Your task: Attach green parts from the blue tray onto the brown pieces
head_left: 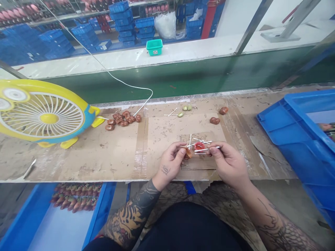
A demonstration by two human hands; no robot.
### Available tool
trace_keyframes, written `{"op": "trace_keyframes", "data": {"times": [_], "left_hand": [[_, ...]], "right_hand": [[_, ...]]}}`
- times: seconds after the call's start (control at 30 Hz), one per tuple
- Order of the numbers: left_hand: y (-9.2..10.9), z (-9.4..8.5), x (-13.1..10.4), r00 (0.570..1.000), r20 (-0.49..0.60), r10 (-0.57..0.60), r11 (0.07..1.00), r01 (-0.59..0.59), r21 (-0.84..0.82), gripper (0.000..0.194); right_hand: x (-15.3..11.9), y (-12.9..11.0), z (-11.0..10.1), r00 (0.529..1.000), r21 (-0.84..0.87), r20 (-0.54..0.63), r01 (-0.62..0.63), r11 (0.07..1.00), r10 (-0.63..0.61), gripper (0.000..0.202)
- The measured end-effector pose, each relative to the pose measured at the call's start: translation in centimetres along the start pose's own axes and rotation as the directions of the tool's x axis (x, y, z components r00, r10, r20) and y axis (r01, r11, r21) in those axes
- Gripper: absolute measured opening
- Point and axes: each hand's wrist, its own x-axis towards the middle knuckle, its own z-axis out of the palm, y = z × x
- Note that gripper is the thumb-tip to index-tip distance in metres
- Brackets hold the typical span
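Between its thumb and fingers my left hand (171, 162) pinches a small brown hollow piece (187, 152). My right hand (230, 162) grips a white cotton swab (202, 150) whose left end lies over the front of a small round red pot (199, 146). More white swabs (190, 139) lie around the pot on a cardboard pad (209, 164). Farther back are small green pieces (180, 114) beside two crossed swabs (172, 112). Brown glossy pieces (215, 120) sit at the back right, and a pile of several brown pieces (125, 119) is at the left.
A yellow and blue fan (49, 118) stands on the left of the cardboard-covered table (112, 160). A large blue crate (295, 122) is at the right. Below left, another blue crate (26, 216) holds rows of brown items. A green basket (154, 47) sits on the ledge beyond.
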Motion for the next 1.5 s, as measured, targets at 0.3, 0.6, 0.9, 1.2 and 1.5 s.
{"op": "trace_keyframes", "data": {"times": [0.3, 0.6, 0.9, 1.2, 1.5], "left_hand": [[0.6, -1.0, 0.5, 0.987, 0.118, -0.113, 0.986, 0.126, -0.109, 0.065], [0.1, -0.5, 0.7, 0.992, 0.124, -0.031, 0.998, 0.037, -0.042, 0.05], [0.6, 0.1, 0.6, 0.982, 0.184, -0.048, 0.994, 0.065, -0.089, 0.052], [0.9, 0.3, 0.2, 0.977, 0.203, -0.057, 0.988, 0.084, -0.126, 0.052], [0.5, 0.0, 0.2, 0.996, 0.079, -0.044, 0.996, 0.05, -0.072, 0.049]], "right_hand": [[1.8, 3.1, 0.2, 0.992, -0.272, 0.101, 0.106, 0.956, -0.081, 0.022], [1.0, 1.7, -1.1, 0.999, -0.229, -0.019, 0.037, 0.973, -0.042, 0.02], [0.1, -0.6, -0.2, 0.994, 0.241, -0.003, -0.102, 0.965, 0.106, 0.026], [0.1, -0.3, 0.7, 0.995, 0.226, 0.046, -0.098, 0.969, 0.09, 0.022], [0.6, 2.2, 0.2, 0.998, -0.035, -0.058, -0.026, 0.999, 0.023, 0.02]]}}
